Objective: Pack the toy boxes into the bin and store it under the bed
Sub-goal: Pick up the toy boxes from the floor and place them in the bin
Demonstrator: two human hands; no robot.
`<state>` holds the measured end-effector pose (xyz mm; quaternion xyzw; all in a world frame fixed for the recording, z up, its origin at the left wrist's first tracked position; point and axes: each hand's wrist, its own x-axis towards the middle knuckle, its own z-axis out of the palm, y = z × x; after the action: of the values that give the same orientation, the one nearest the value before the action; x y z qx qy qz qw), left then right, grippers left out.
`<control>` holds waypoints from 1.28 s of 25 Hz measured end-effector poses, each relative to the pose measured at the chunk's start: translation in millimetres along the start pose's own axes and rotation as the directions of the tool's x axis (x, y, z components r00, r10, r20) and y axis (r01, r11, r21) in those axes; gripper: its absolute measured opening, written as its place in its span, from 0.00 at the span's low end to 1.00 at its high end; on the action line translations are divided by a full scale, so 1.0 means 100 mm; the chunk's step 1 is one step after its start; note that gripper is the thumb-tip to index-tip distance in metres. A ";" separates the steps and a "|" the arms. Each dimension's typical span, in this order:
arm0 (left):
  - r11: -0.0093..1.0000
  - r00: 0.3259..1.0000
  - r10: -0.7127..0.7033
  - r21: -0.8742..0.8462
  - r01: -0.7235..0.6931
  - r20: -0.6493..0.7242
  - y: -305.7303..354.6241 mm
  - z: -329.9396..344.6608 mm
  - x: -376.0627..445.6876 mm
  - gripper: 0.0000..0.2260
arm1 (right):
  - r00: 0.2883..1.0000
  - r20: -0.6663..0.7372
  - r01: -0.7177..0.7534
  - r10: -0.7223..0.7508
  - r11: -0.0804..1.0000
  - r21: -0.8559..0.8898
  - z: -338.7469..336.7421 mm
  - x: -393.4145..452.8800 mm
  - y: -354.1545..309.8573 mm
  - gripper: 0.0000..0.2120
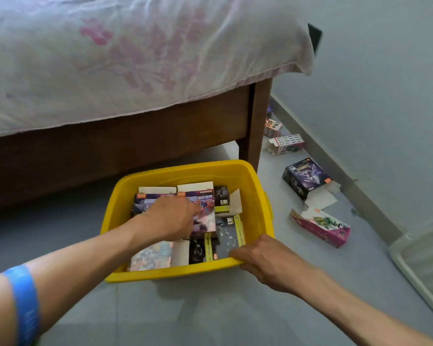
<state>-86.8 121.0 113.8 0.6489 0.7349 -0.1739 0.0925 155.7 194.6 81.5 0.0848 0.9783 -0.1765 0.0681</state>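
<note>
Packing is the step I am in: my left hand reaches down into the yellow plastic storage bin, fingers curled over the pink-and-purple printed toy box lying on top of the pile. From this angle I cannot tell whether I am pinching that box or only pressing it flat. My right hand is clamped on the near rim of the bin, fingers hooked over the inside edge and thumb underneath, steadying it on the grey tiled floor.

The bin sits just in front of the dark wooden bed frame, near its corner leg, and is not yet under the bed. Inside it several cartons already lie flat or on edge, packed close together.

I judge the packing unfinished. Out on the floor to my right lie the black-and-purple carton with open flaps, the pink carton with a green figure printed on it, and two small white cartons near the wall beyond the bed leg. Next, I think, I must settle this box level so room remains, then let go of the rim and reach for the pink carton, which lies nearest.
</note>
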 end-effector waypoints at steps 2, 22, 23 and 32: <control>0.986 0.988 0.133 -0.087 -0.139 -0.079 0.21 -0.07 0.15 0.05 | 0.995 -0.081 0.053 -0.051 0.999 0.014 0.02 0.06 -0.03 0.08; 0.807 0.948 0.281 -0.498 -0.317 -0.147 0.80 0.26 0.31 0.24 | 0.275 -0.156 -0.510 0.949 0.282 0.813 0.42 -0.27 1.21 0.22; 0.868 0.950 0.261 -0.389 -0.308 -0.170 0.67 0.27 0.36 0.20 | 0.277 -0.218 -0.388 0.936 0.316 0.866 0.26 -0.27 1.06 0.26; 0.841 0.958 0.050 -0.505 -0.193 -0.282 -0.06 0.38 0.43 0.12 | 0.866 -0.324 -0.244 0.380 0.888 0.389 -0.48 0.22 0.08 0.35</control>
<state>-102.1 146.0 63.7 0.6609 0.7170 0.1268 0.1816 131.0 222.5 119.6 0.2882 0.8999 -0.3061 -0.1162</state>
